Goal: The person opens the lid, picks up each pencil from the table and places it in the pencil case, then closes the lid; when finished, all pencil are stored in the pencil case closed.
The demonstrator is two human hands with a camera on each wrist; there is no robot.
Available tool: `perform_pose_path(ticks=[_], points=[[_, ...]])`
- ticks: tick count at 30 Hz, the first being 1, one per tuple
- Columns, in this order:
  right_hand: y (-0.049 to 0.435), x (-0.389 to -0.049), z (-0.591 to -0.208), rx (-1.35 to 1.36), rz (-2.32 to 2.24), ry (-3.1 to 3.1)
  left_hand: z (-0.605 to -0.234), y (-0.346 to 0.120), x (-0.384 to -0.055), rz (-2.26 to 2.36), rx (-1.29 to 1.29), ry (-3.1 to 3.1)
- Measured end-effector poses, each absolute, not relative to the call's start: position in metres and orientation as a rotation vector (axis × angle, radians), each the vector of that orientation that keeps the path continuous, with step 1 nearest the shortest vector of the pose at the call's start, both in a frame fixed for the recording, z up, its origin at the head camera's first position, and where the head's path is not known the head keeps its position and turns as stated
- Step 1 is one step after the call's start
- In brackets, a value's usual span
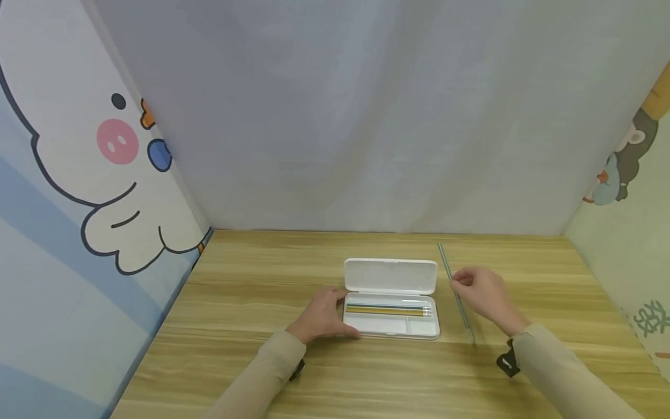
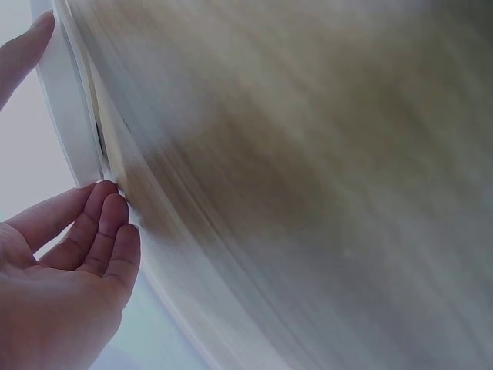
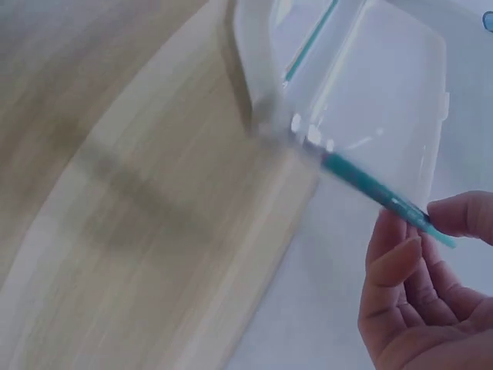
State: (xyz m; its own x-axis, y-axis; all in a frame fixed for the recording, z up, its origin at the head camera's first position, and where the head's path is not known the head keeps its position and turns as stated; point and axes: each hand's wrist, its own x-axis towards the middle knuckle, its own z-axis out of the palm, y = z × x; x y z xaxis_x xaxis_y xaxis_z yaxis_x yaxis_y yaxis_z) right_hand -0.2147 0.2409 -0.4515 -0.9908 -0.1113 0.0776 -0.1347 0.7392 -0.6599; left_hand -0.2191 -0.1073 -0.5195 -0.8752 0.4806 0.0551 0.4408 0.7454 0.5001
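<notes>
A white pencil case [image 1: 374, 325] lies on the table with its lid [image 1: 390, 276] raised at the back. Inside, a few pencils [image 1: 386, 311], blue-green and yellow, lie side by side in the rear part. My left hand [image 1: 320, 317] holds the case's left end, thumb at the front corner and fingers at the back one; the left wrist view shows curled fingertips [image 2: 108, 204] against its edge. To the right of the case, my right hand [image 1: 483, 292] pinches a teal pencil [image 1: 462, 308] between thumb and fingers. Its pale eraser end [image 3: 312, 135] points toward me, its far end away.
The wood-grain table [image 1: 251, 279] ends at a grey curtain [image 1: 335, 145] behind. Cartoon-printed walls stand at left [image 1: 63, 262] and right [image 1: 623, 244]. A black wrist strap piece [image 1: 508, 362] hangs below the right sleeve.
</notes>
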Motion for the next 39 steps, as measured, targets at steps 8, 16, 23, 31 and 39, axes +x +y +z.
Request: perform_pose_path(ticks=[8, 16, 23, 31, 39], points=[[0.224, -0.217, -0.445, 0.439, 1.180, -2.903, -0.518, -0.107, -0.219, 0.807, 0.759, 2.853], [0.202, -0.227, -0.454, 0.805, 0.929, -2.962, -0.518, -0.108, -0.218, 0.812, 0.759, 2.856], [0.176, -0.231, -0.460, 0.977, 0.627, -2.986, -0.519, -0.111, -0.220, 0.818, 0.737, 2.864], [0.164, -0.234, -0.473, 0.961, 0.658, -2.988, -0.517, -0.110, -0.219, 0.805, 0.740, 2.870], [0.158, -0.237, -0.482, 0.941, 0.742, -3.003, -0.518, -0.107, -0.219, 0.796, 0.728, 2.864]])
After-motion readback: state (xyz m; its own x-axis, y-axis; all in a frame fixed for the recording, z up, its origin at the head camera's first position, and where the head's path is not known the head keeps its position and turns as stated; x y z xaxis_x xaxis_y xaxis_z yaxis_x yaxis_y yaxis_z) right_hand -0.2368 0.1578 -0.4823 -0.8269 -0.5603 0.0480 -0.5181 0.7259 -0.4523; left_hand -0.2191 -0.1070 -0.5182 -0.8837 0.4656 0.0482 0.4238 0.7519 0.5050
